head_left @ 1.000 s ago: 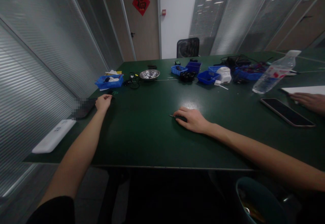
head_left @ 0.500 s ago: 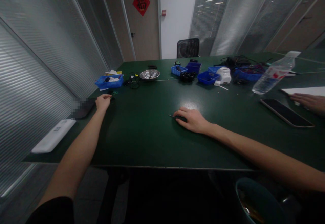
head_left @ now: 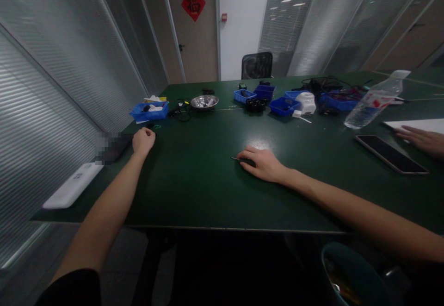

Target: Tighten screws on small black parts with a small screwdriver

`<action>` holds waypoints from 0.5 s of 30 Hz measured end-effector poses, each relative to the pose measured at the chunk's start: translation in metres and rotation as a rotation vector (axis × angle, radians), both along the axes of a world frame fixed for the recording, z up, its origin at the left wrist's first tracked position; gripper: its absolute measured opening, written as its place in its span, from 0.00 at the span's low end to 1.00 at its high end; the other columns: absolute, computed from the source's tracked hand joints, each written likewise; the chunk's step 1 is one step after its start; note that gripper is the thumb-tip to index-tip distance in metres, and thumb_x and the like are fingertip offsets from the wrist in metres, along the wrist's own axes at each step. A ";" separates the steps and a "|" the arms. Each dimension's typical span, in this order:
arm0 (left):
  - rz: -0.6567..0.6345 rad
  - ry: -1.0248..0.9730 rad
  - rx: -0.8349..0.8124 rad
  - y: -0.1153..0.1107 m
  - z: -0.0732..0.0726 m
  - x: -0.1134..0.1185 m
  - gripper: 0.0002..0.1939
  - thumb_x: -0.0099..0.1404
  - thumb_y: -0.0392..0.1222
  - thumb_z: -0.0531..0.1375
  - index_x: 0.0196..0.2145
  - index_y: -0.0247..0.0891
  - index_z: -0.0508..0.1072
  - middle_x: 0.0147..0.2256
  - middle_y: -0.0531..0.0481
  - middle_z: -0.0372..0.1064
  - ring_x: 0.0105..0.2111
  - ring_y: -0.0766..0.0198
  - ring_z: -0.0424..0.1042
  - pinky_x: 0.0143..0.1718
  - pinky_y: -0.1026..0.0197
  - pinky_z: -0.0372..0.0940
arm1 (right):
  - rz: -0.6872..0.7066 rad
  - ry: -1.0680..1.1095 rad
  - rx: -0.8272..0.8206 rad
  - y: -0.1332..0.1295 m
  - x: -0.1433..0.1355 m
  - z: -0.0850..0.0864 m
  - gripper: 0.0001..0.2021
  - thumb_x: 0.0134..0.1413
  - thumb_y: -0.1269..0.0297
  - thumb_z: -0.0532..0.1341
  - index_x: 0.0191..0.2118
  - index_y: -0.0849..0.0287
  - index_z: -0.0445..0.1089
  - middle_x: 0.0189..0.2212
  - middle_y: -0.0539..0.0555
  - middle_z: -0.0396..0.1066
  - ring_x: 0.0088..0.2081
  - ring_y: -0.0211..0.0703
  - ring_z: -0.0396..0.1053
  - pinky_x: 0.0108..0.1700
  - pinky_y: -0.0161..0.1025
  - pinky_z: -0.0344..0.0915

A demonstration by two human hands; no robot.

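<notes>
My right hand [head_left: 261, 163] rests on the green table [head_left: 194, 181], its fingers closed around a screwdriver [head_left: 247, 161]. The thin metal shaft points left, and most of the dark handle lies under my fingers. Over at the table's left side, my left hand [head_left: 143, 140] is closed with fingertips and thumb together. Whatever it may hold is hidden or too small to name. Small dark and green bits [head_left: 155, 126] lie just beyond it, in front of a blue tray [head_left: 151, 111] of mixed parts.
A metal dish [head_left: 204, 103] with small parts, cables [head_left: 181, 110] and several blue bins [head_left: 284, 106] line the back. A plastic bottle [head_left: 376, 100], a phone [head_left: 391, 154] and another person's hand [head_left: 425, 141] are at right. A white case [head_left: 73, 186] lies left; a bin [head_left: 354, 273] stands below.
My left hand has turned and shifted slightly right, its fingers now curled in more. My right hand stays in place with the screwdriver. The other person's hand moved slightly.
</notes>
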State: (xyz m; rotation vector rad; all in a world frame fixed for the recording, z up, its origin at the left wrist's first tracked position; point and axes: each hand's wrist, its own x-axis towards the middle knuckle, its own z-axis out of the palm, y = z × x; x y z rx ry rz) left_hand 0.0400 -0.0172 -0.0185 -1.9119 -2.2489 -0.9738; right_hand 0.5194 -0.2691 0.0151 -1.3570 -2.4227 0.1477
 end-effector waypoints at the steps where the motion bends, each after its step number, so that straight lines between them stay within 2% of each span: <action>1: -0.005 0.000 -0.007 -0.002 0.001 0.001 0.08 0.67 0.41 0.61 0.41 0.37 0.77 0.43 0.39 0.78 0.46 0.46 0.76 0.49 0.53 0.68 | -0.002 -0.002 0.002 0.000 0.000 -0.001 0.14 0.71 0.59 0.59 0.57 0.54 0.72 0.49 0.56 0.73 0.38 0.43 0.71 0.39 0.41 0.64; 7: -0.005 0.050 -0.065 -0.012 0.012 0.008 0.08 0.68 0.42 0.60 0.42 0.40 0.75 0.45 0.41 0.78 0.48 0.47 0.76 0.48 0.53 0.68 | -0.007 -0.015 0.020 0.001 0.001 -0.003 0.14 0.71 0.59 0.59 0.56 0.54 0.72 0.48 0.55 0.73 0.38 0.44 0.71 0.38 0.40 0.62; 10: -0.001 0.038 -0.085 -0.017 0.017 0.013 0.11 0.68 0.43 0.61 0.46 0.40 0.74 0.46 0.41 0.78 0.48 0.47 0.76 0.47 0.53 0.68 | -0.003 -0.008 0.016 0.001 0.001 -0.002 0.14 0.71 0.59 0.58 0.56 0.54 0.72 0.48 0.55 0.73 0.37 0.44 0.71 0.37 0.41 0.62; 15: -0.014 0.096 -0.108 -0.023 0.021 0.017 0.07 0.68 0.43 0.60 0.42 0.41 0.74 0.47 0.40 0.77 0.49 0.45 0.76 0.48 0.52 0.69 | 0.001 0.000 0.017 0.002 0.002 -0.003 0.14 0.71 0.59 0.58 0.56 0.54 0.72 0.48 0.55 0.73 0.38 0.43 0.71 0.37 0.41 0.62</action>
